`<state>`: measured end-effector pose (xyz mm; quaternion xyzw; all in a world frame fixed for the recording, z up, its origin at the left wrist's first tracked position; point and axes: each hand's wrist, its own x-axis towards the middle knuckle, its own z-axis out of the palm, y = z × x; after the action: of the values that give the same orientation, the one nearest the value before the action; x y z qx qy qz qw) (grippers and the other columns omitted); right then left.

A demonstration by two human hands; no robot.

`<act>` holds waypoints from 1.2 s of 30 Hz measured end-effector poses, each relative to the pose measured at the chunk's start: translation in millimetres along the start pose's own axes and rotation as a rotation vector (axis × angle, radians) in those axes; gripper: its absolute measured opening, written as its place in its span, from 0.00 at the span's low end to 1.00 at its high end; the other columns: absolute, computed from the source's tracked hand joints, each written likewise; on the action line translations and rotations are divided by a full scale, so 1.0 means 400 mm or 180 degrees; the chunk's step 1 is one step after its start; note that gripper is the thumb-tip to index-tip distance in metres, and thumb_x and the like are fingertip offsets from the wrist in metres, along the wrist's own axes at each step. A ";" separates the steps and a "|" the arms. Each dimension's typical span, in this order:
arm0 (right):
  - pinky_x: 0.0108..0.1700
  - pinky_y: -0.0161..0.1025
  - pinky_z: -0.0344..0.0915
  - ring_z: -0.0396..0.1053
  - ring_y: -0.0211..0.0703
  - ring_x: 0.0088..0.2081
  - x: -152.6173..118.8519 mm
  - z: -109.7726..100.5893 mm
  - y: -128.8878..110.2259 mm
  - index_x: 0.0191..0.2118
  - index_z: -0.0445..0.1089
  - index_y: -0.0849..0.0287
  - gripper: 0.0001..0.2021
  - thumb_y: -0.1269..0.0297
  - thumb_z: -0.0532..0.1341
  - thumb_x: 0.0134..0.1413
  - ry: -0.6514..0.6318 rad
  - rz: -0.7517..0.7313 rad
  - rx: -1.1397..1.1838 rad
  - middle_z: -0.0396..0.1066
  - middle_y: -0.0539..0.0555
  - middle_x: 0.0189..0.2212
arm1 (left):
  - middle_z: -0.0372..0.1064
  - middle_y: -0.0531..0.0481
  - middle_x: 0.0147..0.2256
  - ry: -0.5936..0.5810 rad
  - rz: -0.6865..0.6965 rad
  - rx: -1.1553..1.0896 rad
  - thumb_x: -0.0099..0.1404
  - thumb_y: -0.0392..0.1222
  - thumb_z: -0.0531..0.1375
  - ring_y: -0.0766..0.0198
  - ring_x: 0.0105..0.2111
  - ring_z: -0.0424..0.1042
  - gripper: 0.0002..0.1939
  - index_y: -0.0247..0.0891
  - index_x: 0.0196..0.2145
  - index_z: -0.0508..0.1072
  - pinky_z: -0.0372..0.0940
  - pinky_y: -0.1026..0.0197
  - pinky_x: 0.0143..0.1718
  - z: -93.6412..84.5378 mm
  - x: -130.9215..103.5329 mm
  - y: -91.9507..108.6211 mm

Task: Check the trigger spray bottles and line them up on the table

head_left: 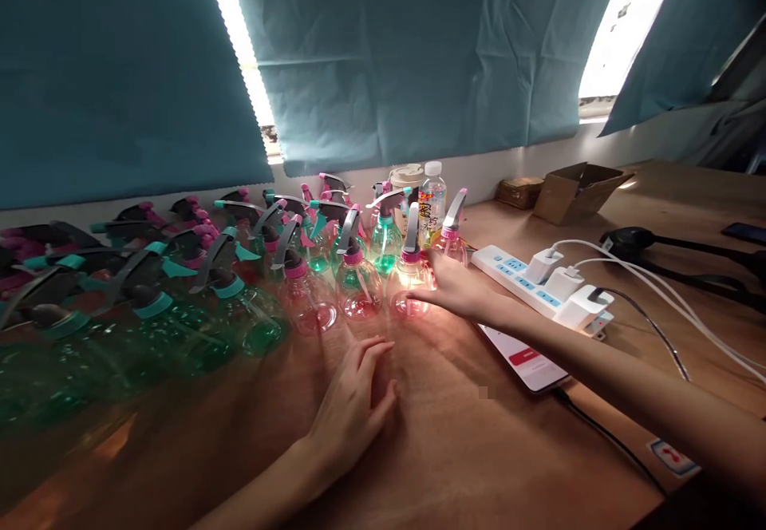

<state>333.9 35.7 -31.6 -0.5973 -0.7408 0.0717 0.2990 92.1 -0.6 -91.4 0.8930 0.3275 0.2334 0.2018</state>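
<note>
My right hand [459, 286] reaches across from the right and grips the side of a clear pink spray bottle [400, 297], which stands upright with a grey trigger head. Its thumb lies across the front of the bottle; the other fingers are partly hidden. Over the wooden table, my left hand [353, 390] has its fingers apart and nothing in it. Left of the held bottle are a second pink spray bottle [359, 289] and a third pink spray bottle [308, 306]. A green spray bottle [262, 326] heads the row farther left.
Many more green and pink spray bottles crowd the left and back. Behind stand a lidded cup [405, 175] and a water bottle [433, 191]. To the right are a power strip [508, 268] with chargers, a phone [523, 358], cables and an open cardboard box [574, 195].
</note>
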 end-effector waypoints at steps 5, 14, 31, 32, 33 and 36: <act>0.42 0.44 0.66 0.71 0.57 0.44 0.035 0.012 -0.001 0.49 0.63 0.65 0.22 0.59 0.66 0.51 -0.0045 0.0217 -0.0268 0.72 0.65 0.43 | 0.60 0.42 0.54 0.0066 0.0187 0.0014 0.67 0.33 0.53 0.55 0.56 0.63 0.19 0.41 0.55 0.59 0.64 0.47 0.57 0.005 0.006 0.003; 0.40 0.47 0.67 0.73 0.60 0.41 0.072 0.029 0.007 0.50 0.66 0.65 0.24 0.57 0.67 0.50 -0.0004 0.0464 -0.0352 0.74 0.64 0.40 | 0.62 0.42 0.52 0.0138 0.0283 -0.0053 0.65 0.32 0.54 0.55 0.54 0.65 0.18 0.40 0.53 0.61 0.65 0.48 0.55 0.014 0.009 0.001; 0.48 0.50 0.66 0.71 0.53 0.45 -0.048 -0.098 0.125 0.46 0.71 0.58 0.21 0.49 0.62 0.51 0.0923 0.1312 0.0411 0.73 0.60 0.46 | 0.64 0.43 0.50 0.0075 0.0262 -0.0117 0.66 0.34 0.54 0.54 0.51 0.68 0.17 0.41 0.52 0.62 0.68 0.48 0.51 0.037 0.055 0.029; 0.49 0.51 0.66 0.69 0.56 0.49 -0.041 -0.092 0.141 0.50 0.68 0.59 0.26 0.48 0.63 0.49 0.0926 0.1341 0.0440 0.70 0.62 0.51 | 0.65 0.43 0.50 0.0101 0.0261 -0.0125 0.65 0.34 0.54 0.54 0.50 0.68 0.16 0.41 0.51 0.62 0.68 0.48 0.50 0.040 0.062 0.037; 0.51 0.53 0.65 0.66 0.58 0.53 -0.032 -0.085 0.155 0.54 0.65 0.59 0.31 0.47 0.64 0.47 0.0830 0.1274 0.0470 0.67 0.64 0.54 | 0.65 0.43 0.50 0.0117 0.0260 -0.0134 0.65 0.34 0.54 0.54 0.50 0.69 0.16 0.41 0.51 0.62 0.69 0.48 0.50 0.043 0.070 0.045; 0.57 0.53 0.60 0.60 0.58 0.60 0.001 -0.065 0.175 0.60 0.58 0.61 0.37 0.51 0.66 0.46 0.0752 0.0953 0.0513 0.62 0.66 0.59 | 0.67 0.44 0.49 0.0166 0.0293 -0.0168 0.65 0.33 0.54 0.54 0.49 0.70 0.16 0.41 0.50 0.63 0.68 0.47 0.50 0.049 0.089 0.068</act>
<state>406.6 48.8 -43.0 -0.6791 -0.5954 0.1039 0.4166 140.4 0.4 -83.3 0.8951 0.2850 0.2743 0.2057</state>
